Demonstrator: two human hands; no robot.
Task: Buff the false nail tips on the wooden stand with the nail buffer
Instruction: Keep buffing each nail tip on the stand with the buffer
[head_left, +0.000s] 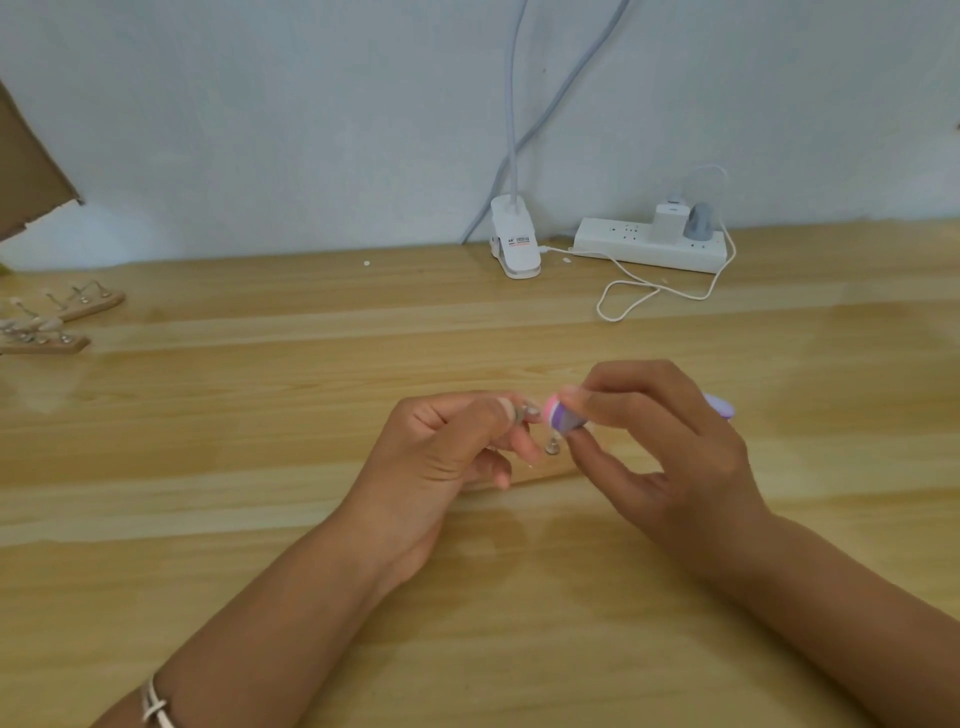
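Two hands meet just below the middle of the desk (311, 571). The left hand (441, 447) has its fingers (498, 415) curled tight, pinching a metal peg (530, 412) of the wooden stand (540, 475), which lies on the desk at 6 o'clock of the peg. The right hand (660, 441), at 3 o'clock of the left, pinches the nail buffer (558, 418) between thumb and forefinger, the other fingers loosely spread. The buffer's pink end sits against the peg's head. The false nail tip there is too small to make out.

Buffing well here probably means bracing the peg firmly, laying the buffer flat on the tip and using short, light strokes. Turning the peg rather than the wrist should help, since hard pressure could pop the tip off.

No true container shows. At 9 o'clock two spare stands (88, 306) carry pegs, some with pale tips. At 1 o'clock a power strip (649, 244) holds a white charger (669, 221) and a grey plug (700, 221).
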